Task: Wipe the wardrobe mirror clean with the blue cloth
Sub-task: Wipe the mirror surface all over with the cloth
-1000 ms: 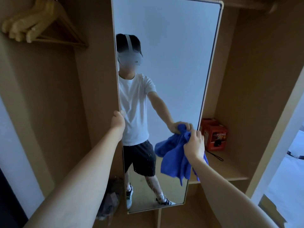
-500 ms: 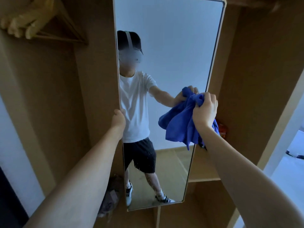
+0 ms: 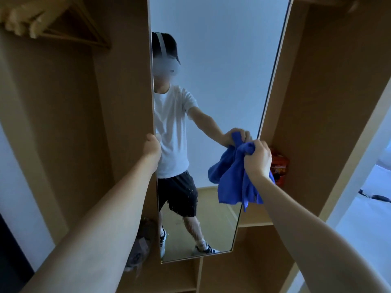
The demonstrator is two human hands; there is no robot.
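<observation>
A tall narrow wardrobe mirror (image 3: 222, 60) stands upright in the middle of the head view, reflecting a person in a white shirt and black shorts. My left hand (image 3: 152, 147) grips the mirror's left edge at mid-height. My right hand (image 3: 257, 157) is closed on a bunched blue cloth (image 3: 233, 182), pressed against the glass near the mirror's right edge. The rest of the cloth hangs down below my fist. Water streaks show on the lower part of the glass.
Wooden hangers (image 3: 42, 20) hang at the upper left inside the wardrobe. A red box (image 3: 279, 166) sits on a shelf (image 3: 256, 222) right of the mirror. A crumpled bag (image 3: 141, 244) lies low, left of the mirror. A bright opening lies at the far right.
My right hand with the cloth went up the mirror's right side, then came back down to mid-height. My left hand stayed on the left edge.
</observation>
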